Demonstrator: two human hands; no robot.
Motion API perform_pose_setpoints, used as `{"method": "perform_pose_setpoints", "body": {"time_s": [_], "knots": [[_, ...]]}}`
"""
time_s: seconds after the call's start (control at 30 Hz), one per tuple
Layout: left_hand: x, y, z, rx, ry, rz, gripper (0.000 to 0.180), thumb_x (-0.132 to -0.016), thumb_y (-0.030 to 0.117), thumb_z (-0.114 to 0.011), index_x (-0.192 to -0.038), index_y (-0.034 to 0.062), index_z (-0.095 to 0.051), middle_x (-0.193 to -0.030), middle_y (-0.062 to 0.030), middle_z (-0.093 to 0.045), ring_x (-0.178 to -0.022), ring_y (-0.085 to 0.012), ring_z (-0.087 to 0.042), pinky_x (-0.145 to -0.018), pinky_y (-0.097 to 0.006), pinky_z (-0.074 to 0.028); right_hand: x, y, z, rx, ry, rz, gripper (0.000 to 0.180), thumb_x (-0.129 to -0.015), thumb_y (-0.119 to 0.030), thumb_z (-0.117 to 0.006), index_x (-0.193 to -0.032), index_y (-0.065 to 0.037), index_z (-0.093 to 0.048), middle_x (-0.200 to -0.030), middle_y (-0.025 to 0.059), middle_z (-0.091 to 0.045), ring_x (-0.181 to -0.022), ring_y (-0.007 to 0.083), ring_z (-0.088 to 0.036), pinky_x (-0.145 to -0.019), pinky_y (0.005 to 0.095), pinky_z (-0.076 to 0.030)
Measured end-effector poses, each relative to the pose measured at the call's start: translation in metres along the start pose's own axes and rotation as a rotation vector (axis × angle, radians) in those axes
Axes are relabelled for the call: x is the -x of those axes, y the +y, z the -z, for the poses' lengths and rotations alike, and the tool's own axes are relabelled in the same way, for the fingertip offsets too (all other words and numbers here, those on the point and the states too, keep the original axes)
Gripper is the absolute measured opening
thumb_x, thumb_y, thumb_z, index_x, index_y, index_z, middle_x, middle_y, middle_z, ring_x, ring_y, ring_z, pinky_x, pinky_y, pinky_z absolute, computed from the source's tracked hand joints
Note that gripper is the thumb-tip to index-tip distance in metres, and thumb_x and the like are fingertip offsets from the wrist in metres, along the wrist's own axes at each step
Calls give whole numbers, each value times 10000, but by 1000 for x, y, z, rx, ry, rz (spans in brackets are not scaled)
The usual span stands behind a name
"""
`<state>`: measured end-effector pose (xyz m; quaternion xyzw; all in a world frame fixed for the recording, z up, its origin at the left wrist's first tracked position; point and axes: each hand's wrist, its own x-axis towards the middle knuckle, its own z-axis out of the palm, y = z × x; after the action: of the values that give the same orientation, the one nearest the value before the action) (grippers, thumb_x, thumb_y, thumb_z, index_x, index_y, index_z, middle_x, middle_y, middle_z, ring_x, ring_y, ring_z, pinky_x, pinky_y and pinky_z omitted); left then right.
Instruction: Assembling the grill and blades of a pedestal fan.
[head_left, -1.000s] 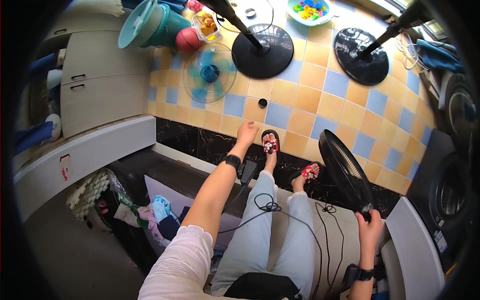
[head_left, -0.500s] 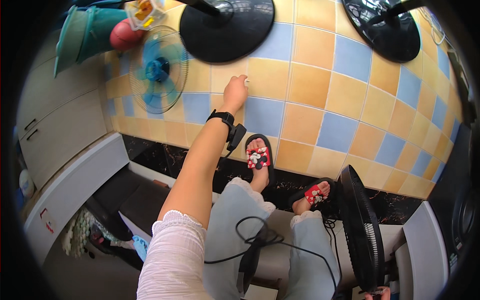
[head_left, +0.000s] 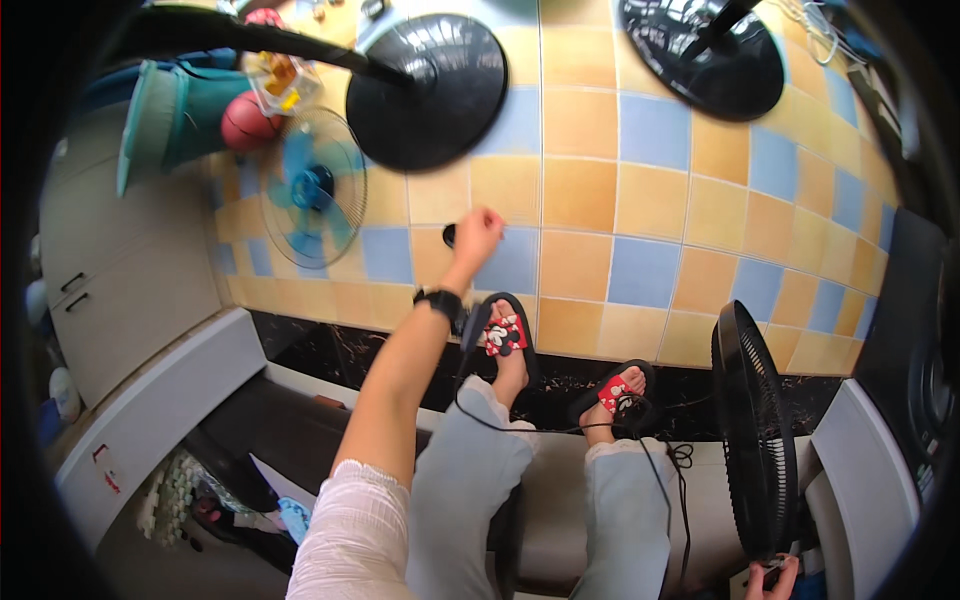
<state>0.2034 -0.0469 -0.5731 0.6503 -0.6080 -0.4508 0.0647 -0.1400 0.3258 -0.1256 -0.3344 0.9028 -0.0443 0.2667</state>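
My left hand (head_left: 480, 238), with a black band and a small black box at its wrist, hovers over the tiled floor. Its fingers are curled and slightly blurred; whatever they hold is hidden. Just left of it is a small round black piece (head_left: 449, 236) on the tiles. At the lower right, my right hand (head_left: 772, 580) pinches the bottom rim of a black fan guard (head_left: 750, 430), which stands on edge beside my right leg. A wire fan guard with blue blades (head_left: 313, 188) is farther off on the left.
A round black stand base (head_left: 427, 92) with a pole stands ahead, and another black base (head_left: 705, 55) to its right. A red ball (head_left: 250, 122), a clear tub (head_left: 283, 84) and teal buckets (head_left: 160, 125) are far left. A black cable (head_left: 540, 428) crosses my legs.
My left hand has turned, and the white bit at its fingertips no longer shows. The small black piece has come into sight beside it. The whole view has shifted; my right hand stays at the guard's rim.
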Motion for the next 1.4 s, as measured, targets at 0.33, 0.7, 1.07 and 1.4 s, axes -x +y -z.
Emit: {"method": "perform_pose_setpoints", "body": {"time_s": [0.33, 0.7, 1.07, 1.4], "knots": [[212, 276, 83, 758, -542, 269, 189, -913, 192, -524, -973, 24, -586, -704, -7, -566, -630, -89, -558, -592, -218, -474, 69, -4, 96, -144, 183, -67, 417, -573, -70, -748, -898, -6, -495, -821, 137, -497, -749, 310, -527, -657, 354, -422], [338, 561, 207, 1259, -823, 238, 279, -913, 291, -431, -767, 72, -526, -700, -57, -549, -612, -175, -548, -579, -294, -478, 126, -27, 256, -215, 368, 229, 381, -591, -178, -768, -877, -68, -540, -826, 104, -536, -714, 333, -565, -591, 390, -455], [405, 671, 326, 23, -311, -836, 430, -746, 199, -733, -1129, 63, -593, -552, 70, -340, -520, -18, -300, -464, -206, -244, 47, -122, 396, -104, 401, 705, 381, -599, -216, -761, -883, -56, -565, -826, 102, -563, -722, 313, -589, -619, 382, -476], [324, 709, 314, -484, -231, -1104, 385, -617, 318, -788, -783, 14, -620, -668, -129, -572, -621, -298, -572, -555, -346, -451, -93, -216, 427, -78, 236, 887, 334, -612, -177, -734, -866, -74, -543, -802, 93, -556, -724, 296, -595, -613, 387, -478]]}}
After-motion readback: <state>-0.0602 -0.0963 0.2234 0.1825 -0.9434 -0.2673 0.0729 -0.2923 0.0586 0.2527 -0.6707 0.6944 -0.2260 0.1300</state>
